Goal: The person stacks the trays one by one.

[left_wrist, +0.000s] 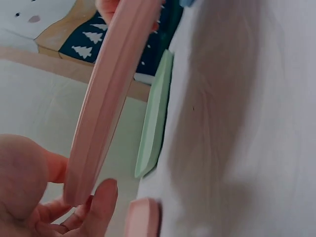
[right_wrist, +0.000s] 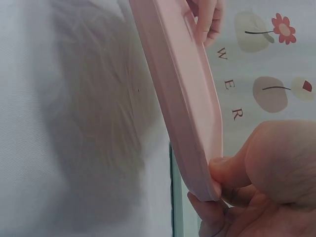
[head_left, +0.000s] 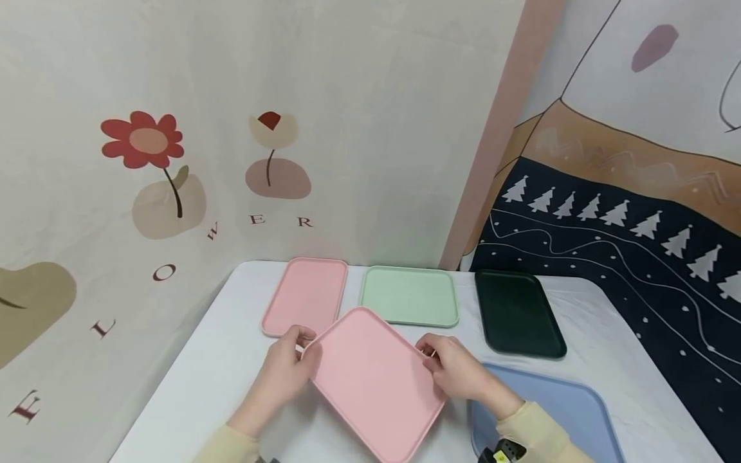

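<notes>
White-covered desk (head_left: 214,370) before a flower-printed backdrop (head_left: 376,128), your left hand (head_left: 287,366) and right hand (head_left: 455,370) pinching opposite sides of a pink tray (head_left: 373,382) between fingers and thumbs, that tray tilted above the cloth, another pink tray (head_left: 307,292), a pale green tray (head_left: 410,296) and a dark green tray (head_left: 518,315) lying beyond, a blue tray (head_left: 561,405) under your right forearm.

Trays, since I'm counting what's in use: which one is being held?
The nearer pink tray, pinched by the left hand and right hand. The far pink tray, light green tray, dark tray and blue tray lie on the table.
</notes>
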Action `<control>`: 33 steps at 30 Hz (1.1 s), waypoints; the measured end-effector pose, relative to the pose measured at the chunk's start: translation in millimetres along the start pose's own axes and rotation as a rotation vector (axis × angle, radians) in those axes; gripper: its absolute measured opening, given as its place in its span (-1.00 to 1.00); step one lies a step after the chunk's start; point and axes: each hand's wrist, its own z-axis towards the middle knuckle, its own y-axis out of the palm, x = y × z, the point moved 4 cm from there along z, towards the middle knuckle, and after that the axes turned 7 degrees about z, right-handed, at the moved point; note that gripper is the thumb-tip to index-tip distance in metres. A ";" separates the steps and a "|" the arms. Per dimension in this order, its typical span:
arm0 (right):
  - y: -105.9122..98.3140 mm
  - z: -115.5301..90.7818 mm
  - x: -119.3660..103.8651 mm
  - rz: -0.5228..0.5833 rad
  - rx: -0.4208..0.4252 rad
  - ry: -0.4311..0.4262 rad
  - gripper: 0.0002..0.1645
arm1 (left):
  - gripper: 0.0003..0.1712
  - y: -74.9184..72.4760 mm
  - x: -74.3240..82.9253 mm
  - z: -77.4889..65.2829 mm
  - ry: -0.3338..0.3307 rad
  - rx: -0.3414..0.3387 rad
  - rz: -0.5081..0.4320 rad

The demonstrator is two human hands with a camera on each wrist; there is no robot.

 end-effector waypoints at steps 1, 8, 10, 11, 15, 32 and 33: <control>-0.8 -0.9 -0.2 0.002 0.008 0.001 -0.74 | -0.71 1.6 -0.6 -0.1 -0.016 -0.008 -0.064; -4.2 -5.1 2.0 0.009 0.072 0.028 -0.73 | -0.43 15.0 1.7 -10.8 -0.142 -0.078 -0.424; -4.5 -5.6 4.1 0.008 0.087 0.035 -0.72 | -0.39 18.7 3.9 -13.7 -0.170 -0.085 -0.463; -4.6 -5.9 5.1 0.008 0.094 0.038 -0.72 | -0.39 20.5 4.8 -14.7 -0.180 -0.085 -0.475; -4.7 -6.7 7.6 0.010 0.102 0.050 -0.72 | -0.44 24.9 8.0 -16.3 -0.173 -0.064 -0.496; -10.8 -29.7 5.4 0.128 0.026 0.128 -0.81 | -0.49 27.5 12.3 0.3 -0.134 -0.083 -0.477; -11.1 -31.7 5.0 0.136 0.022 0.128 -0.82 | -0.49 27.6 13.4 2.4 -0.130 -0.087 -0.464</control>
